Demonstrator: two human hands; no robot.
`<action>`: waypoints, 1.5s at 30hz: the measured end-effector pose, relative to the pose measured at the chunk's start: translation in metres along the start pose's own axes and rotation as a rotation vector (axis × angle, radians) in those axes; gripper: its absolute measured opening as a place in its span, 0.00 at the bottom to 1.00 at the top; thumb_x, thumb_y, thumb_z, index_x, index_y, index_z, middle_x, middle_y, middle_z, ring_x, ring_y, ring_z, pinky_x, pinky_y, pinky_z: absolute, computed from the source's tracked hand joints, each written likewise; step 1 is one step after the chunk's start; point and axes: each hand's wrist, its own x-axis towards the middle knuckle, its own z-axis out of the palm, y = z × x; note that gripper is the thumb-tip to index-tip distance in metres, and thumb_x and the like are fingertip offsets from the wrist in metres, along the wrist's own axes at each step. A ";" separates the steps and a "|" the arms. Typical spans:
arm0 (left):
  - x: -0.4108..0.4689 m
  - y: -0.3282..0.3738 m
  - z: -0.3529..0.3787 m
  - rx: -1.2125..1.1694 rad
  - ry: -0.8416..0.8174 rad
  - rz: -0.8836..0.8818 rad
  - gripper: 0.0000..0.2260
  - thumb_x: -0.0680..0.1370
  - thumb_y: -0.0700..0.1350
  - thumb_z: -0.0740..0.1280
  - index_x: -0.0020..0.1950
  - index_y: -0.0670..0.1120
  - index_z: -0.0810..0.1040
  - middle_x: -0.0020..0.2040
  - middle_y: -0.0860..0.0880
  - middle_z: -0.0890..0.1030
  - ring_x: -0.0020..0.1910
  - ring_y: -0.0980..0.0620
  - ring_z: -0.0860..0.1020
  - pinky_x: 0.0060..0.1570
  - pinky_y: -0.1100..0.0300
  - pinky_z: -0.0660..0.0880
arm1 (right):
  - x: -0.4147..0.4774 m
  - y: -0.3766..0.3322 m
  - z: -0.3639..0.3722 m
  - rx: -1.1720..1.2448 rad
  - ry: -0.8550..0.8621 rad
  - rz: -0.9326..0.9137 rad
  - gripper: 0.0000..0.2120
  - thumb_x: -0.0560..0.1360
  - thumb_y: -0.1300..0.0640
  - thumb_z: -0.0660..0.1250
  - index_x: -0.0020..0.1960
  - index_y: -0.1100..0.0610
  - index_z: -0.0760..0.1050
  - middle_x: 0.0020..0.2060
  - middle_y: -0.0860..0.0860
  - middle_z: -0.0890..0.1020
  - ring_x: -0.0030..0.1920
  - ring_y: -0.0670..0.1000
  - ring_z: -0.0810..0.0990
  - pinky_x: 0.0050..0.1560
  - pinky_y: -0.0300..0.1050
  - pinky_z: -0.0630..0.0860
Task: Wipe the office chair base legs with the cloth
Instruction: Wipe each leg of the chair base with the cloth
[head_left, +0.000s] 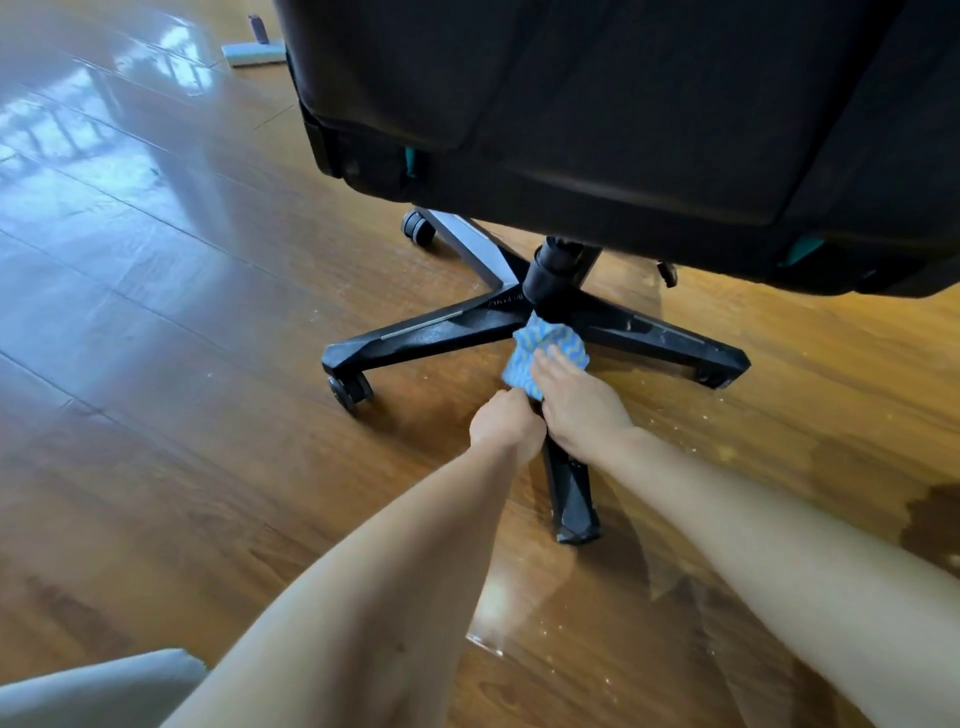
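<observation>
Cloth (545, 348), blue and bunched, sits on the near leg (571, 493) just below the hub (543, 283), pressed under the straightish fingers of your right hand (576, 405). Your left hand (506, 421) is curled at its lower end; what it grips cannot be told. Overhead, the seat (571, 104) overhangs the far legs (467, 241).

A glossy wooden plank floor (171, 322) spreads around me, pale window light mirrored at my left; a flat mop head (254, 54) lies far off.

Bare forearms (395, 571), smooth skin; left hand (506, 423), right hand (582, 410) bare too (small dark spot, left forearm).
</observation>
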 end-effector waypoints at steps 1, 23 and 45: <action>0.000 0.000 -0.002 -0.028 0.007 -0.033 0.11 0.80 0.40 0.60 0.57 0.45 0.79 0.57 0.45 0.83 0.52 0.42 0.81 0.46 0.53 0.74 | -0.010 0.002 0.001 -0.027 -0.016 -0.047 0.29 0.83 0.60 0.55 0.83 0.59 0.52 0.83 0.52 0.52 0.82 0.50 0.46 0.79 0.45 0.58; -0.011 -0.031 0.008 -0.181 -0.026 -0.012 0.16 0.76 0.40 0.55 0.54 0.52 0.79 0.49 0.52 0.80 0.48 0.46 0.79 0.46 0.54 0.75 | 0.063 -0.012 -0.032 -0.578 -0.092 -0.212 0.18 0.78 0.52 0.60 0.63 0.56 0.79 0.58 0.53 0.79 0.63 0.55 0.72 0.64 0.50 0.70; -0.008 -0.041 0.015 -0.808 0.062 -0.336 0.11 0.76 0.39 0.60 0.44 0.48 0.82 0.42 0.51 0.85 0.43 0.52 0.79 0.37 0.58 0.69 | 0.005 0.001 -0.029 -0.381 -0.229 -0.493 0.12 0.78 0.55 0.62 0.57 0.52 0.80 0.57 0.47 0.80 0.63 0.50 0.74 0.63 0.45 0.73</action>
